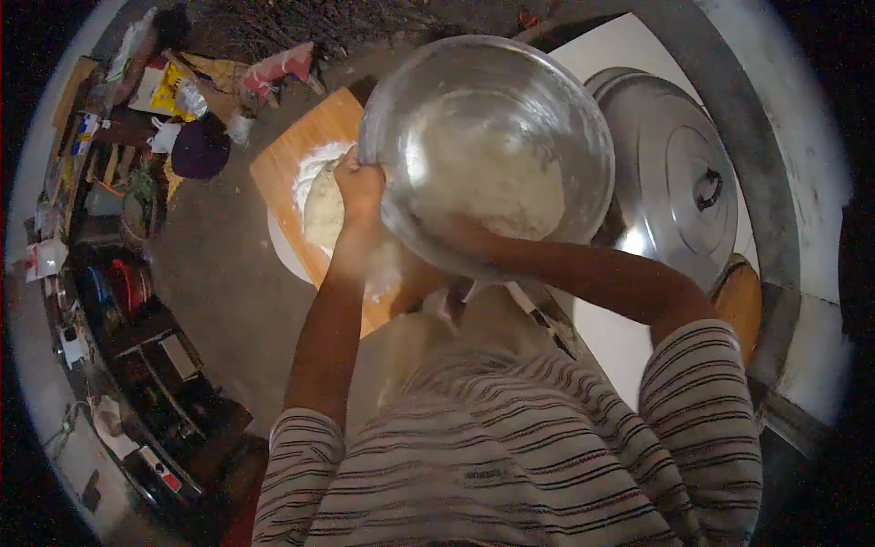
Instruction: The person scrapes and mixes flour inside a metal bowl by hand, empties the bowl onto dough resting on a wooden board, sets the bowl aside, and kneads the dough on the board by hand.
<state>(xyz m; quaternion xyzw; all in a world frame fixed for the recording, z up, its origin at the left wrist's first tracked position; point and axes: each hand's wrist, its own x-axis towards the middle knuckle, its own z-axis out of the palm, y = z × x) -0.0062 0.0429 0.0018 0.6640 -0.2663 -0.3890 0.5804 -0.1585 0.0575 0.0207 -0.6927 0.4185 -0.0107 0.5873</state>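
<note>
My left hand [363, 190] is closed on the rim of a large shiny metal bowl [583, 118], thumb uppermost. The bowl is tilted, and pale, floury residue coats its inside. My right hand [460, 239] reaches into the bowl near its lower wall; it is dark and smeared, so its fingers do not show clearly. Below my left hand, a lump of pale dough [322, 214] rests on a wooden board [284, 157] dusted with white flour. My left forearm hides part of the board.
To the right, a large metal lid [679, 155] with a dark handle lies on a white tabletop [611, 351]. A round wooden piece [738, 305] stands beside it. Shelves crowded with household items [137, 356] line the left side. Dry twigs [319, 23] are piled at the back.
</note>
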